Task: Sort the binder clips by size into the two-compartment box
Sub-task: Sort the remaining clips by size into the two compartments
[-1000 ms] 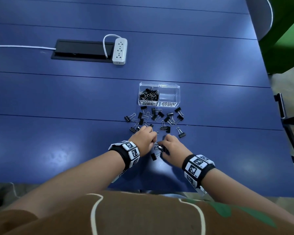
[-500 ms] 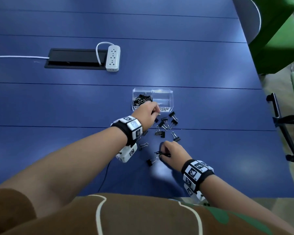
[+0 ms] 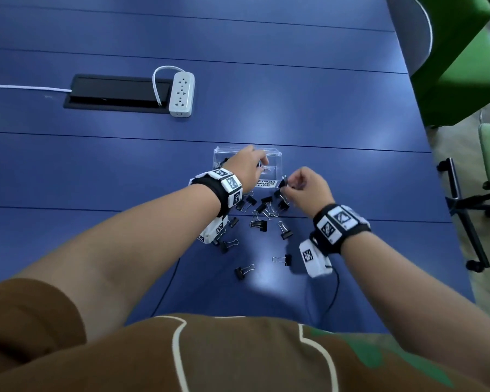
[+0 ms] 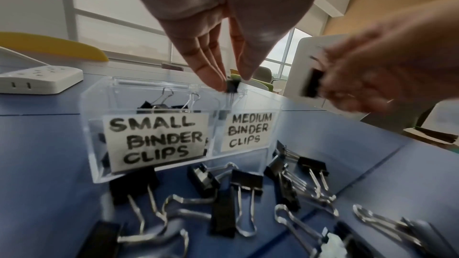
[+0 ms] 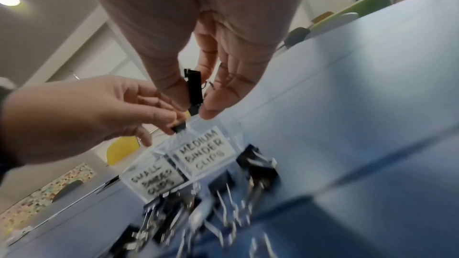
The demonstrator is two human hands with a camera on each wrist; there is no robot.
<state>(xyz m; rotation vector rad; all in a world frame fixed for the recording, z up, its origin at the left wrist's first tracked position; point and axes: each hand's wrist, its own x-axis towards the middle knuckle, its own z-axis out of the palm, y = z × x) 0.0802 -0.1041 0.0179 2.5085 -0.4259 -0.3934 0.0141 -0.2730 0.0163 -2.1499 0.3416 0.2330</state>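
Note:
A clear two-compartment box [image 3: 276, 154] [image 4: 149, 134] stands on the blue table, labelled SMALL BINDER CLIPS on the left and MEDIUM BINDER CLIPS on the right. Several black clips lie in the small side. My left hand [image 3: 262, 166] [image 4: 232, 82] hovers over the box near the divider and pinches a small black clip [image 4: 232, 86] between thumb and fingertips. My right hand [image 3: 287, 184] [image 5: 193, 110] hangs just in front of the box's right corner and pinches a larger black clip [image 5: 194, 89]. Several loose clips [image 3: 259, 223] [image 4: 246, 181] lie scattered in front of the box.
A white power strip [image 3: 181, 94] and a black cable hatch [image 3: 116, 91] sit at the far left. Green chairs [image 3: 458, 66] and a chair base [image 3: 464, 210] stand past the table's right edge. Black wrist-camera cables [image 3: 334, 290] trail toward my body.
My left hand has risen from the loose pile to above the box with a clip. My right hand has lifted a clip from the near side and moved forward to the box.

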